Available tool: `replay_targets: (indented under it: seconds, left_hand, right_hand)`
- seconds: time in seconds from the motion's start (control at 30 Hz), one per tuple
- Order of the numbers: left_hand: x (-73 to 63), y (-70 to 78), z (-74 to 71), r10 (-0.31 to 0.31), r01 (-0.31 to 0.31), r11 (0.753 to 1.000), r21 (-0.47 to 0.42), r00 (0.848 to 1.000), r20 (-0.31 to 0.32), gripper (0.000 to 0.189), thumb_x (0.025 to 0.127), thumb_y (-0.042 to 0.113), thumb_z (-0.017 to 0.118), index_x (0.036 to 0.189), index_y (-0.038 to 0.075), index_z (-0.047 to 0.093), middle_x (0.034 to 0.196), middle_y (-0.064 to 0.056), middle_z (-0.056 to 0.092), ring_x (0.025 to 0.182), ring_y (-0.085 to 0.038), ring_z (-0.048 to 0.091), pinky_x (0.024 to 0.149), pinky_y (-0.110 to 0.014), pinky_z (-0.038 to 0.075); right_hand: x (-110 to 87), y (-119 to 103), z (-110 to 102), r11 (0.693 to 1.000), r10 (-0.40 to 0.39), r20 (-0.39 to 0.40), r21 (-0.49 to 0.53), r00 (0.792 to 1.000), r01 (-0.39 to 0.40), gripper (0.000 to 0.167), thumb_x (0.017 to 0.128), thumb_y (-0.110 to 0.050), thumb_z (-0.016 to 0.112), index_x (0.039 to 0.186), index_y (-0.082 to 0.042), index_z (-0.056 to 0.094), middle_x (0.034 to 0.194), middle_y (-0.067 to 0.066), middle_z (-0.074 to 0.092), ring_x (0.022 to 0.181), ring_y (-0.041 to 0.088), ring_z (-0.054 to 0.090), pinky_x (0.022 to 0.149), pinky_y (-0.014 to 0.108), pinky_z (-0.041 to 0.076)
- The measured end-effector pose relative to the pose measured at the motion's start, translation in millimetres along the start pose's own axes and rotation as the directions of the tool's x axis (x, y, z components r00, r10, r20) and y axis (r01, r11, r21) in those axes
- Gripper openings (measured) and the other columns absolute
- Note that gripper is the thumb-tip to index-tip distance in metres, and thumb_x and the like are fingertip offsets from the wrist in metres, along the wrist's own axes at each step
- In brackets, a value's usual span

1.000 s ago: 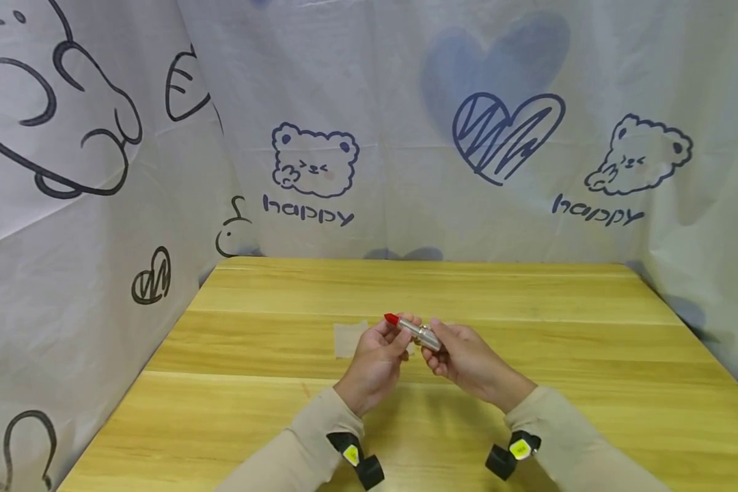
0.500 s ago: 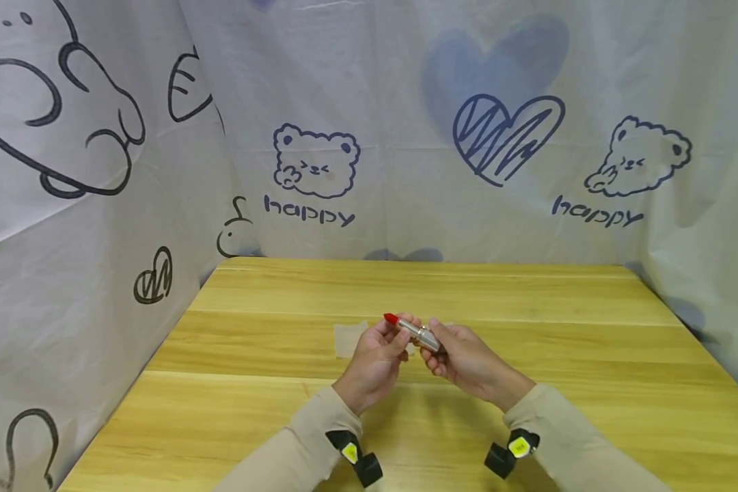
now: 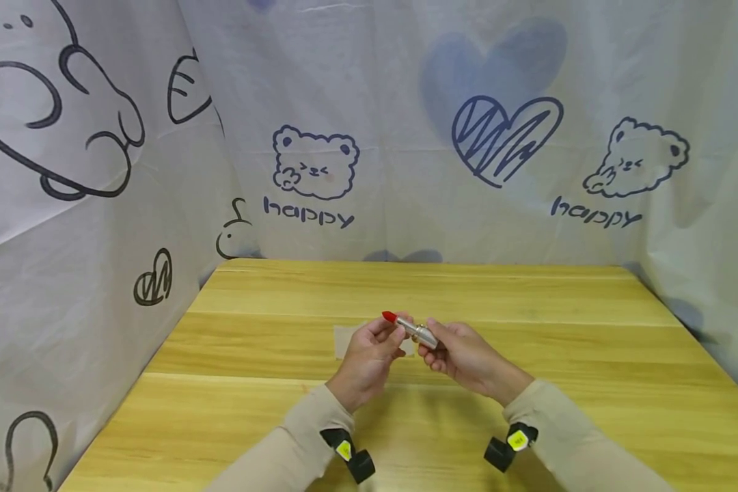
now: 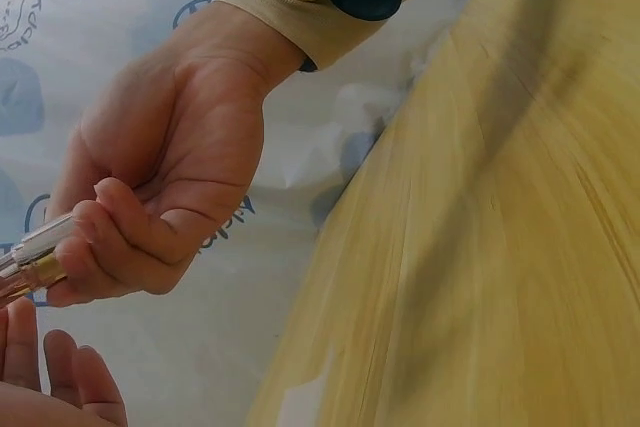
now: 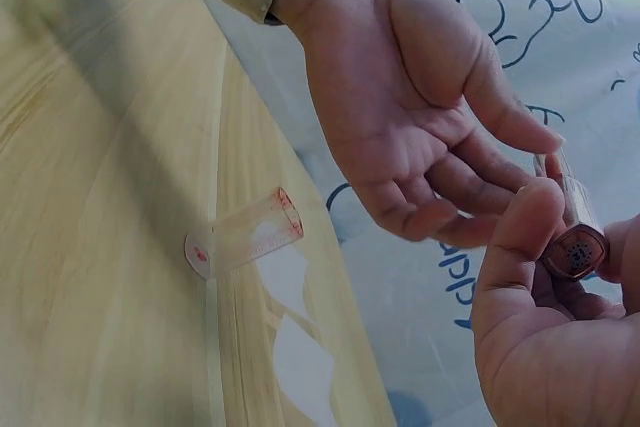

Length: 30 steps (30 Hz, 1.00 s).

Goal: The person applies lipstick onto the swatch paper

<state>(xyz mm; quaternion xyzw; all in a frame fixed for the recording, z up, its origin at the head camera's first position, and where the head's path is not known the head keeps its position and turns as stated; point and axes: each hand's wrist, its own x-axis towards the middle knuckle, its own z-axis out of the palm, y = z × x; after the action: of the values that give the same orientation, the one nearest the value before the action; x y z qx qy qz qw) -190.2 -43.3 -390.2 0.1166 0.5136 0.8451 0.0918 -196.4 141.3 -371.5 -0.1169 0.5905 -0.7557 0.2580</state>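
A lipstick (image 3: pixel 408 327) with a silver tube and a bare red tip is held between both hands above the table, tip pointing up and left. My left hand (image 3: pixel 364 361) pinches the upper tube just below the red tip, between thumb and fingers. At the other end, my right hand (image 3: pixel 470 359) grips the base. The left wrist view has the right hand (image 4: pixel 180 157) curled round the base, while the red tip lies outside that view. The dark end of the lipstick (image 5: pixel 575 252) faces the camera in the right wrist view.
Light paper-like patches (image 3: pixel 343 339) lie on the wooden table (image 3: pixel 270 389) behind the hands. A clear tube (image 5: pixel 245 235) with red marks lies beside white patches (image 5: pixel 303 372). White curtains (image 3: pixel 406 225) with drawings enclose the table's back and sides.
My left hand has shifted slightly left, and the lipstick has moved a little left and up. Both hands still hold it; the right hand has barely moved.
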Motion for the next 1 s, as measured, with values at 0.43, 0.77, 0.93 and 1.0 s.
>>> replay_targets:
  seconds: [0.43,0.77,0.93,1.0]
  left_hand:
    - [-3.5,6.7,-35.5,0.052,-0.043,0.993,0.113,0.996,-0.075,0.042,0.098,0.021,0.061,0.124,-0.01,0.05,0.117,-0.011,0.062,0.094,-0.014,0.056,0.074,-0.024,0.049]
    - [5.4,16.2,-61.6,-0.046,0.123,0.927,0.353,0.975,-0.219,0.037,0.101,0.021,0.055,0.127,-0.004,0.051,0.122,-0.016,0.06,0.101,-0.027,0.056,0.086,-0.041,0.049]
    - [8.3,17.8,-73.9,-0.049,0.159,0.845,0.511,0.974,-0.222,0.037,0.1,0.024,0.057,0.128,0.0,0.054,0.125,-0.019,0.058,0.11,-0.035,0.054,0.088,-0.045,0.048]
    - [9.2,17.4,-79.0,-0.003,0.141,0.772,0.62,0.976,-0.218,0.036,0.098,0.024,0.06,0.125,0.002,0.057,0.122,-0.016,0.06,0.108,-0.033,0.056,0.086,-0.044,0.049]
  right_hand:
    - [8.5,-4,-10,0.998,-0.006,-0.035,-0.06,0.999,0.004,0.041,0.107,-0.031,0.037,0.102,0.004,0.058,0.082,0.004,0.06,0.067,0.006,0.057,0.062,0.016,0.05]
    - [24.0,-5,-18,0.99,-0.019,-0.075,-0.139,0.997,0.008,0.039,0.106,-0.018,0.041,0.118,0.018,0.051,0.089,0.012,0.06,0.074,0.01,0.061,0.069,0.019,0.053]
    - [31.9,-6,-18,0.983,-0.027,-0.099,-0.184,0.995,0.009,0.035,0.104,-0.012,0.045,0.122,0.019,0.05,0.095,0.014,0.06,0.078,0.011,0.062,0.07,0.02,0.054]
    - [34.9,-6,-18,0.975,-0.035,-0.11,-0.22,0.993,0.01,0.034,0.104,-0.012,0.047,0.119,0.018,0.052,0.093,0.013,0.06,0.077,0.011,0.061,0.07,0.021,0.054]
